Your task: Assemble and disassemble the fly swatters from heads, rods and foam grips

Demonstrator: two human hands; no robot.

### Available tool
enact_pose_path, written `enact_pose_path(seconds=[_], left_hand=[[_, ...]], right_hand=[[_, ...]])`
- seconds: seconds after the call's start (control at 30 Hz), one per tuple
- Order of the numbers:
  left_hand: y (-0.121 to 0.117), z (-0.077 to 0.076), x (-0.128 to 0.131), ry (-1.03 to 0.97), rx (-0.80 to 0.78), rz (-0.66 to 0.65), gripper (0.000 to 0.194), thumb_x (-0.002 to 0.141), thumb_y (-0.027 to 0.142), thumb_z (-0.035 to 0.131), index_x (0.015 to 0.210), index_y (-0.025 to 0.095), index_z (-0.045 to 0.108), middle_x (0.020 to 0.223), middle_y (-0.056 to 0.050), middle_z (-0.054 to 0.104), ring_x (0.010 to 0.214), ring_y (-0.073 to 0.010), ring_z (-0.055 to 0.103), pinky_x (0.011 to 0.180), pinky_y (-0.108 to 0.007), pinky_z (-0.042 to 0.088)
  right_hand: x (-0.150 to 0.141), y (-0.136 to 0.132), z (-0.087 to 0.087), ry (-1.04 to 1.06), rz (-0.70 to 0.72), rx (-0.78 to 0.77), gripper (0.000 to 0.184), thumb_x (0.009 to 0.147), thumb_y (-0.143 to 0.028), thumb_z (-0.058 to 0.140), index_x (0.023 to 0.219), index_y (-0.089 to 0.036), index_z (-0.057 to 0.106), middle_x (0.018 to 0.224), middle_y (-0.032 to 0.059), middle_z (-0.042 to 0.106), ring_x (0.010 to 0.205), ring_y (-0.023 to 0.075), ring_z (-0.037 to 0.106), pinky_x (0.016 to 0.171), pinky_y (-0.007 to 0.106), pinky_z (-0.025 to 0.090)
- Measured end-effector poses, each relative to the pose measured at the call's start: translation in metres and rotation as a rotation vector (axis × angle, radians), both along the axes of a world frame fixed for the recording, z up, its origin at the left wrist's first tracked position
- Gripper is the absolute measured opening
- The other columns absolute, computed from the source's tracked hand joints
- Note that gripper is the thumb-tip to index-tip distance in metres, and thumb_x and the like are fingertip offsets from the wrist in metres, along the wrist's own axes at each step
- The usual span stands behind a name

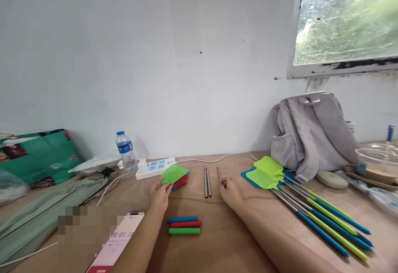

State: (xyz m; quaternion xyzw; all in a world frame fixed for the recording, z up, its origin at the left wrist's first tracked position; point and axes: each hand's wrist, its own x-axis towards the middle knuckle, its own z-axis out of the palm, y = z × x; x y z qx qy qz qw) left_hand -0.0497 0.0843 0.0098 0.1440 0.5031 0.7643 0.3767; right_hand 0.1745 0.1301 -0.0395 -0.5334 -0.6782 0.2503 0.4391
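Note:
My left hand (160,194) pinches the neck of a green fly swatter head (174,174), which lies over a red swatter head (180,182) with a bit of blue beneath. The fingers of my right hand (228,188) are closed on a thin metal rod (219,172), its far end sticking out past them. Two more metal rods (207,182) lie side by side between my hands. Nearer to me is a row of handle grips: a blue grip (183,219), a red grip (185,224) and a green grip (184,231).
Several assembled fly swatters (311,204) lie fanned out at right, before a grey backpack (311,132). A power strip (155,168) and a water bottle (126,150) stand near the wall. A phone (116,242) lies by my left forearm. A plastic cup (376,161) sits far right.

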Motion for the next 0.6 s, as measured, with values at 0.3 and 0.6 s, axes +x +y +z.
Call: enact_pose_path(seconds=[0.3,0.6], left_hand=[[0.001,-0.001,0.003,0.053,-0.076,-0.129,0.025,0.076,-0.007,0.045,0.083,0.016,0.051,0.06,0.003,0.056,0.056,-0.0079,0.06,0.068,-0.022,0.052],[-0.008,0.011,0.0,0.044,-0.206,-0.319,0.014,0.078,0.003,0.045,0.088,0.013,0.048,0.059,-0.003,0.058,0.056,-0.0179,0.065,0.058,-0.029,0.052]], right_hand=[[-0.011,-0.004,0.004,-0.115,0.111,0.068,0.016,0.072,-0.006,0.047,0.078,-0.011,0.06,0.088,0.0103,0.056,0.071,0.0159,0.057,0.072,0.03,0.046],[-0.002,-0.018,0.008,-0.136,0.226,0.08,0.017,0.07,-0.006,0.049,0.076,-0.011,0.064,0.08,0.008,0.058,0.066,0.0145,0.056,0.065,0.026,0.046]])
